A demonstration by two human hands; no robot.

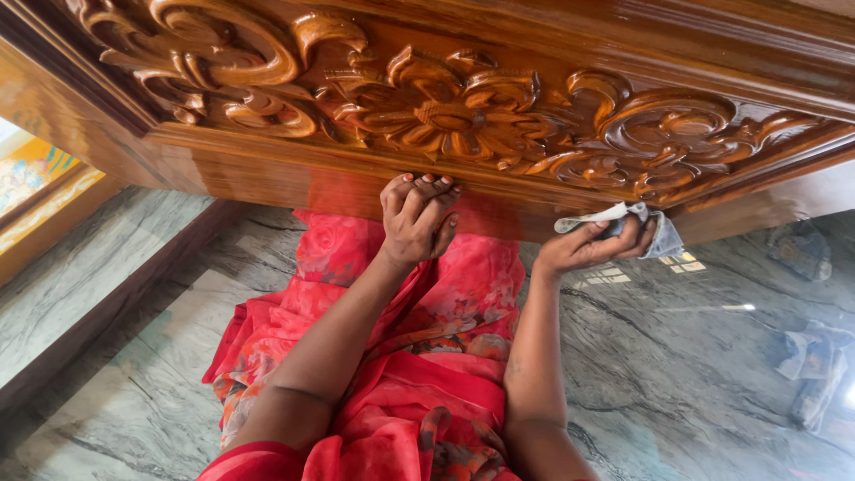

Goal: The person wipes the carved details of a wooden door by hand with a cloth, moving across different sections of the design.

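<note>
A person's view down their own arms toward a carved wooden panel [463, 107], glossy brown with scrolls and a flower, filling the top of the view from nine to three o'clock. The left hand [417, 218], near centre, has its fingers curled together and pressed against the panel's smooth lower edge, holding nothing. The right hand [592, 245], toward three o'clock, is closed around a folded grey-white cloth [646, 227] touching that same edge. Wiping would likely go best with the cloth kept flat along the rail and the left hand bracing. A red floral garment [401, 356] falls toward six o'clock. Polished grey stone floor [695, 356] lies open on both sides, with crumpled rags [810, 361] at four o'clock.
</note>
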